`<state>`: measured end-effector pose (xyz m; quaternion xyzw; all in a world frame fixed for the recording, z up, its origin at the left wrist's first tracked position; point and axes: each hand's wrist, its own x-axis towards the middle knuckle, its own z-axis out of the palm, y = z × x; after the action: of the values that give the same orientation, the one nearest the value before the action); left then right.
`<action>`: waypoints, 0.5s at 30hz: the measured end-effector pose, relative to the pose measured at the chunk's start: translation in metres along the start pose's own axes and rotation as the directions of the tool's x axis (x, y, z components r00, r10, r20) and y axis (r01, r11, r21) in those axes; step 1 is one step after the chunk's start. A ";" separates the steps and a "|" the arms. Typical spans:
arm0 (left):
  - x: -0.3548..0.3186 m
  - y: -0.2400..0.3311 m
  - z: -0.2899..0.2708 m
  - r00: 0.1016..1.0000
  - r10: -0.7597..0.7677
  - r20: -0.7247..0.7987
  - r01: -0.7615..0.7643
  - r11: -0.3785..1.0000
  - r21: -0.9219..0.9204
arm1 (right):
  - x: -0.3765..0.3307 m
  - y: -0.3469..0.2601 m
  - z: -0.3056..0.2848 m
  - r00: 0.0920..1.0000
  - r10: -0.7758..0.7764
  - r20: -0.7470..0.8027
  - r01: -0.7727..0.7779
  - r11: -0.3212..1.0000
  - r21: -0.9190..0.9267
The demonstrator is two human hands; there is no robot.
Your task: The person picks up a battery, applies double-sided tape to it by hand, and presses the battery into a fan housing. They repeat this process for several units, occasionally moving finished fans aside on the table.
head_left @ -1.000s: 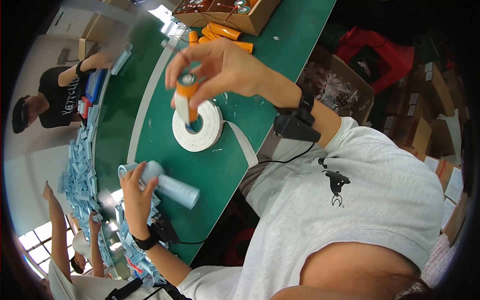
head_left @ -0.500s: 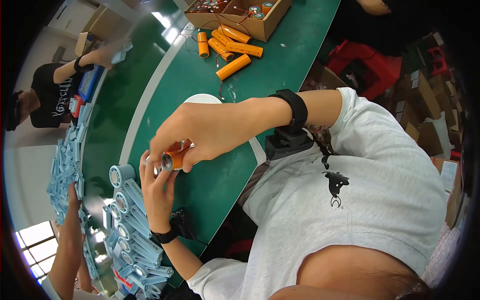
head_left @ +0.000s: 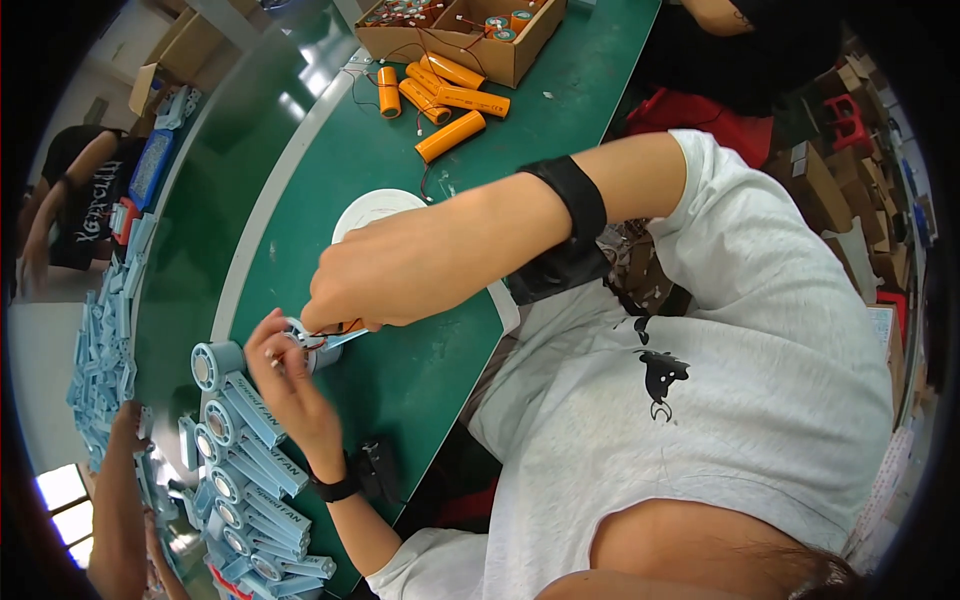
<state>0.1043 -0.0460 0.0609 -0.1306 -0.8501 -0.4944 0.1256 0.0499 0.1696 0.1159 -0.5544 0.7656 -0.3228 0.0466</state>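
The left hand [head_left: 298,398] had its fingers loosely closed around a light-blue handheld fan [head_left: 326,356], at their three o'clock. The fan lay at six o'clock from the bunched fingers of the right hand [head_left: 385,275]; their exact grip, near red-and-black wires [head_left: 319,347], could not be told. Orange cylindrical batteries [head_left: 450,137] lay toward twelve.

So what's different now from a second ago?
The right hand has moved down and left in the picture, from above the tape roll, to meet the left hand at a light-blue fan. The orange battery it held is hidden; whether it let go is unclear. The loose orange batteries still lie beside the cardboard box.
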 end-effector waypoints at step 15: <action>0.018 0.023 -0.009 0.974 -0.056 0.220 -0.003 0.966 0.259 | 0.025 0.051 0.023 0.937 -0.015 0.349 -0.005 0.998 0.058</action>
<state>0.0964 -0.0410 0.0895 -0.1570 -0.9175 -0.3636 0.0375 0.0078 0.1462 0.0773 -0.6032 0.7342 -0.2415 0.1970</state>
